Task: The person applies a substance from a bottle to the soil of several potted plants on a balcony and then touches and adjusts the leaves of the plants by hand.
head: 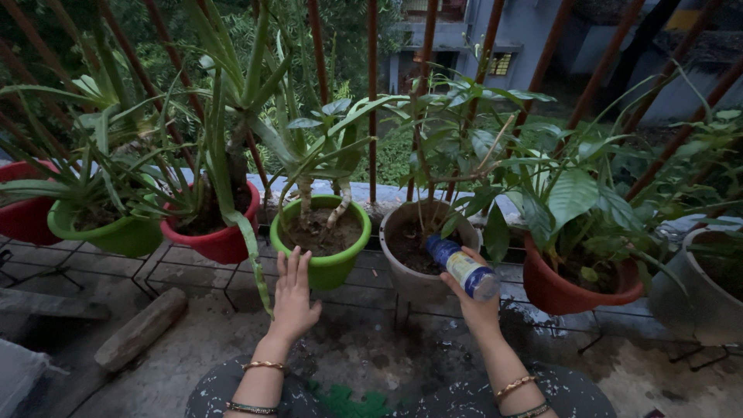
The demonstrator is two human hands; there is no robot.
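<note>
My right hand [474, 303] grips a clear plastic bottle [463, 267] with a blue cap end, tilted so its mouth points down into the soil of a grey pot [410, 282] holding a leafy plant. My left hand [293, 298] is raised with fingers spread, holding nothing, just in front of a bright green pot [334, 267] with a thin-stemmed plant. Bangles circle both wrists.
A row of potted plants stands on a wire rack along a railing: a red pot [220, 241], another green pot [116, 234] and a red one [23, 220] at left, a terracotta pot [561, 294] and a grey pot [696, 306] at right. A wooden log [139, 329] lies on the concrete floor.
</note>
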